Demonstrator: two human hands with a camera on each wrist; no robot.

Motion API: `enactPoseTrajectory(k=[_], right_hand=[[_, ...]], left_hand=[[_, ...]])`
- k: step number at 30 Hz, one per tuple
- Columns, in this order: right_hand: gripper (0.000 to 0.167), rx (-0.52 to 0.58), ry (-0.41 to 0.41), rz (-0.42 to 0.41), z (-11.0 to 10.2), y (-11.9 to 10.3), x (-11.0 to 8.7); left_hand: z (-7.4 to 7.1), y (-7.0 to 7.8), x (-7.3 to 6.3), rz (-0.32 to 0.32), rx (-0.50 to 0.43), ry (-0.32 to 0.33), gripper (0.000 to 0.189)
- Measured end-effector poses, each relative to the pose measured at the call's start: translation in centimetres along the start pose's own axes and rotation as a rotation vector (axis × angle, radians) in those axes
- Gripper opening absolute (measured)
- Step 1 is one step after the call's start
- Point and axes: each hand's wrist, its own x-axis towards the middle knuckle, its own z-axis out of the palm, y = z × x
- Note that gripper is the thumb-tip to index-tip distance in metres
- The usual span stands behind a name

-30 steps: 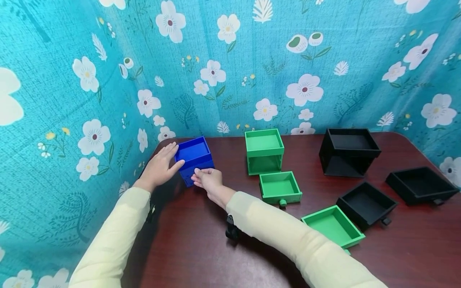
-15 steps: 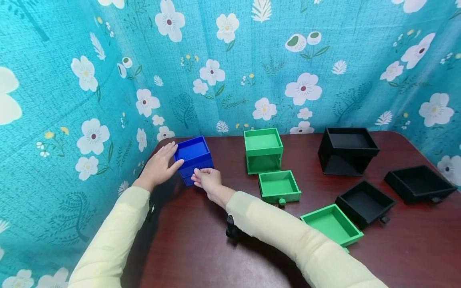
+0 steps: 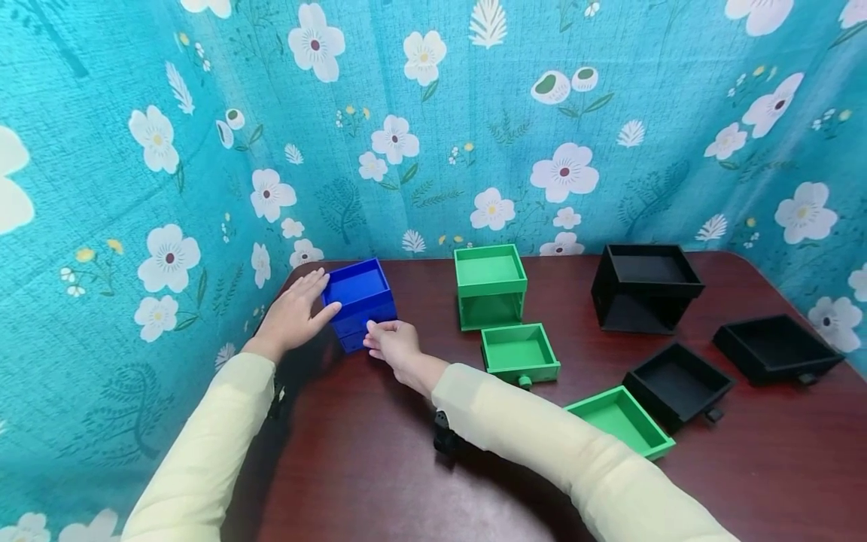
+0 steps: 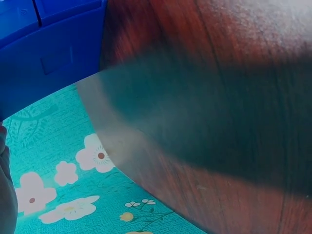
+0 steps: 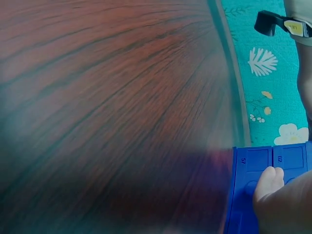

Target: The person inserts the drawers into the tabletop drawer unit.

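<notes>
A small blue drawer cabinet (image 3: 357, 284) with an open tray top stands at the table's far left corner. My left hand (image 3: 293, 312) lies against its left side, fingers straight along the upper edge and thumb extended towards the front. My right hand (image 3: 393, 345) is at the front, thumb and fingers pinched at a small blue drawer knob (image 3: 369, 326). In the right wrist view two numbered drawer fronts (image 5: 256, 160) show side by side, with my right fingertips over them and partly covering the knobs. The left wrist view catches the cabinet's blue wall (image 4: 58, 63).
A green cabinet frame (image 3: 491, 286) stands mid-table, with one green drawer (image 3: 520, 373) before it and another green drawer (image 3: 626, 421) partly behind my right sleeve. At right are a black cabinet frame (image 3: 646, 290) and two black drawers (image 3: 677, 384). A floral curtain (image 3: 420, 113) borders the table.
The head view has shifted slightly. My right fingertips sit a little farther right against the blue cabinet, and the knob now shows at them. My left hand stays at the cabinet's side.
</notes>
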Motion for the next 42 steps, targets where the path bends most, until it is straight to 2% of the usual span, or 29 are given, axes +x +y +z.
enactPoseTrajectory(k=[5,11,17,22,27,31,38,42], right_hand=[[0.028,-0.044,-0.023,0.008,-1.0,-0.6,-0.8],[0.035,-0.125,-0.106,0.027,-2.6,-1.6,-2.1],[0.035,-0.218,-0.168,0.044,-4.3,-2.5,-3.6],[0.036,-0.244,-0.197,0.038,-5.8,-3.5,-4.7],[0.035,-0.26,-0.221,0.037,-7.4,-4.4,-5.9],[0.034,-0.276,-0.227,0.034,-8.6,-5.1,-7.2],[0.036,-0.302,-0.256,0.014,-11.1,-5.7,-9.1],[0.039,-0.338,-0.249,0.051,-13.2,-6.4,-9.5]], left_hand=[[-0.4,0.2,-0.1,-0.008,-0.006,-0.022,0.074],[-0.6,0.3,0.0,-0.021,-0.013,-0.025,0.075],[-0.4,0.1,0.2,0.013,-0.026,-0.007,0.074],[-0.6,0.4,0.5,0.046,-0.043,0.007,0.073],[-0.9,1.3,0.8,0.073,-0.066,0.029,0.072],[-1.0,2.3,1.3,0.109,-0.066,0.017,0.072],[-1.0,4.5,2.5,0.2,-0.06,0.007,0.072],[-0.9,5.8,3.2,0.247,-0.064,-0.009,0.072]])
